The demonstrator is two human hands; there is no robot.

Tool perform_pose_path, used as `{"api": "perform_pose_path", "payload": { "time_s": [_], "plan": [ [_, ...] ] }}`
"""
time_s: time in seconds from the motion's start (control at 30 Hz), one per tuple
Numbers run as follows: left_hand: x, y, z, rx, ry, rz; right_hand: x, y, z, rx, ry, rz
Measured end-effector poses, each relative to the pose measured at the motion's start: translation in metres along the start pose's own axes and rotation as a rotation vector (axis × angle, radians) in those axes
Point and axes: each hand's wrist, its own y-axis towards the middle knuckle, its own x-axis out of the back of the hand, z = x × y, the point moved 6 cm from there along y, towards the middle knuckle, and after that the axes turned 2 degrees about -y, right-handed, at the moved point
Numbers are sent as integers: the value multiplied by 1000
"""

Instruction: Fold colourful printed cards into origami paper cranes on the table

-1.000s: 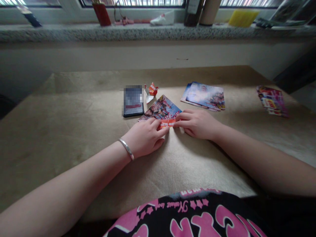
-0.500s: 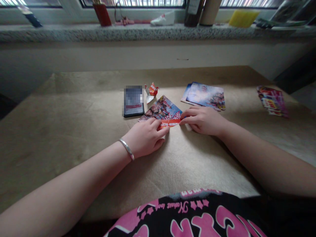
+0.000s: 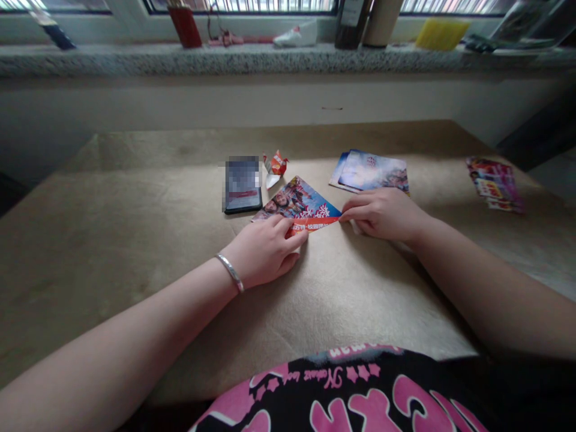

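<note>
A printed sheet of paper folded into a triangle [image 3: 299, 201] lies on the table, its point turned away from me. Its lower edge carries a red strip with white lettering. My left hand [image 3: 270, 249], with a silver bangle at the wrist, holds the lower left part of the paper down, covering some of that edge. At the right corner, my right hand [image 3: 382, 216] pinches the paper's tip between bent fingers. Just beyond the triangle stands a small folded paper bird [image 3: 276, 169] in orange, red and white.
A phone [image 3: 243, 186] with a blurred screen lies left of the bird. Behind my right hand are stacked blue printed sheets [image 3: 373, 168]; pink and red printed papers [image 3: 495, 185] lie at the far right. A granite windowsill [image 3: 252, 62] holds bottles and a yellow object [image 3: 442, 34].
My right hand has slid right along the lower edge to the paper's corner, uncovering more of the red strip. My left hand stays in place.
</note>
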Motion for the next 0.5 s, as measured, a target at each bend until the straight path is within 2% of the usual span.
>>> {"api": "perform_pose_path", "payload": {
  "time_s": [0.23,0.5],
  "plan": [
    [-2,1,0,4,-6,5,3,1,-1,39,-47,47],
    [-2,0,1,3,-19,-12,2,-3,-7,10,-44,51]
  ]
}}
